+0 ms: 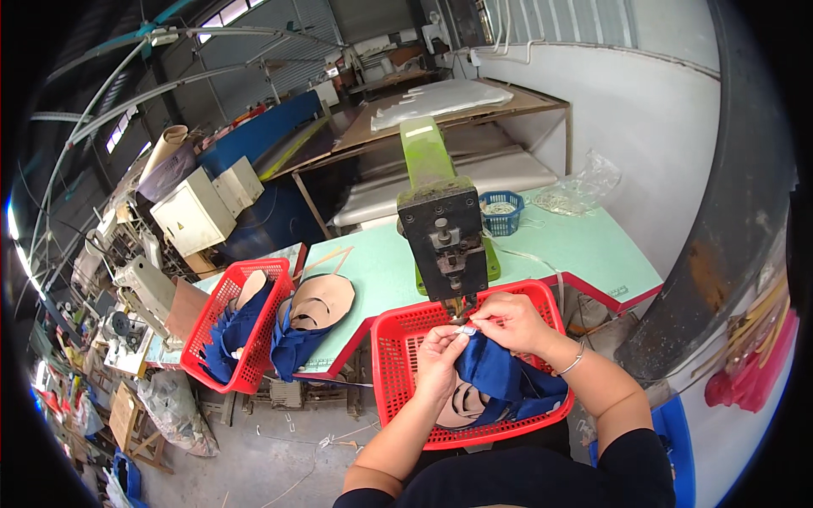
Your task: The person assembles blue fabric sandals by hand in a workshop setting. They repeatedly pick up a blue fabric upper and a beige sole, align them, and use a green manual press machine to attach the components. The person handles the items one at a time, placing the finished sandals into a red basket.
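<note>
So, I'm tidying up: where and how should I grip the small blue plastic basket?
Pinch the basket by its right rim, probably coming from the right: its open top faces up, and the tall green-and-black metal machine stands close on its left.

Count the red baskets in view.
2. One red basket is below the left hand and right hand; the other red basket is farther left, holding blue pieces. Others may be hidden.

Light enters through narrow, bright white window strips [233,12] at eleven o'clock; the smooth white wall [652,144] at two is bright; fisheye distortion bows edges.
</note>
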`<state>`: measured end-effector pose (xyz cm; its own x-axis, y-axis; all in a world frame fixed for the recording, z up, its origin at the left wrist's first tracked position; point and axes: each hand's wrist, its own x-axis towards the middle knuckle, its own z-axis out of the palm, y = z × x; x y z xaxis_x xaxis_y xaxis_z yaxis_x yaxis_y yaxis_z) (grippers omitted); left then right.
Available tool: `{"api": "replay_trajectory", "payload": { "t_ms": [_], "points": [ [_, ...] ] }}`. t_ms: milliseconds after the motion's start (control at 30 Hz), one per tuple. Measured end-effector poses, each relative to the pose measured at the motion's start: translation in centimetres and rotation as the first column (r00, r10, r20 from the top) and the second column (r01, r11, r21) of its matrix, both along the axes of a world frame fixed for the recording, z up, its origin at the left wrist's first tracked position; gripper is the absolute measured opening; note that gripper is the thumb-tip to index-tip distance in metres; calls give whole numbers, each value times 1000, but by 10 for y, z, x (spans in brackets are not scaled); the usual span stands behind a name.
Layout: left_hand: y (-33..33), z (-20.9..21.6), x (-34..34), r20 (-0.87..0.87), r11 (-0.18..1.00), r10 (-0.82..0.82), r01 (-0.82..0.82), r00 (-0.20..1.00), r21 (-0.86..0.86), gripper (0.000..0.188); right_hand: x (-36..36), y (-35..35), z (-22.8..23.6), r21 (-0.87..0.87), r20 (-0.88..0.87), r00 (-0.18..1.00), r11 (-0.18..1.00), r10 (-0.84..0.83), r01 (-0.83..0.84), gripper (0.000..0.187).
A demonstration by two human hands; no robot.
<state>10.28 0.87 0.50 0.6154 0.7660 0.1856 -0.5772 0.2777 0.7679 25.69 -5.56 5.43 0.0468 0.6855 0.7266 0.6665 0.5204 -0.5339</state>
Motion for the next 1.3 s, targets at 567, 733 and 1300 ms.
{"api": "replay_trajectory", "payload": {
  "t_ms": [567,733,1300],
  "points": [
    [-5,13,3,50,984,143,-137,988,-112,16,6,21,20,-187,12,998,981,62,-58,14],
    [1,11,1,78,981,157,-147,984,-127,17,5,25,21,-234,33,998,971,62,-52,17],
    [-2,-48,-54,-246,962,-74,134,966,238,52,-10,-42,-46,-639,-325,932,689,160,-341,23]
  ]
}}
